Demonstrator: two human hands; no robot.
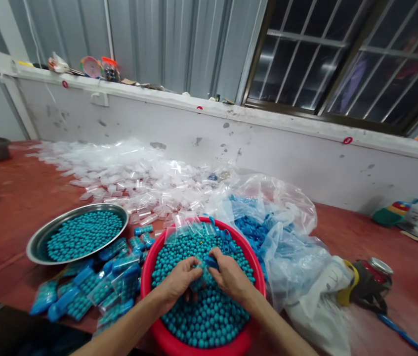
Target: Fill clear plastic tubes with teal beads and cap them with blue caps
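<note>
A red basin [149, 277] full of small teal balls [209, 316] sits in front of me. Both hands are over its middle. My left hand [177, 281] is curled around a small clear bag holding teal balls [198, 278]. My right hand [229, 277] pinches the same bag's top, near a blue clip [212, 262]. Several empty clear bags [190, 228] lie on the balls at the basin's far rim.
A metal tray [38, 242] of teal balls stands at left. Filled, clipped bags [94, 289] are piled beside the basin. Empty clear bags [127, 173] are heaped behind. A large plastic bag of blue clips [264, 222] lies right, with a can [377, 269] and pen [397, 332].
</note>
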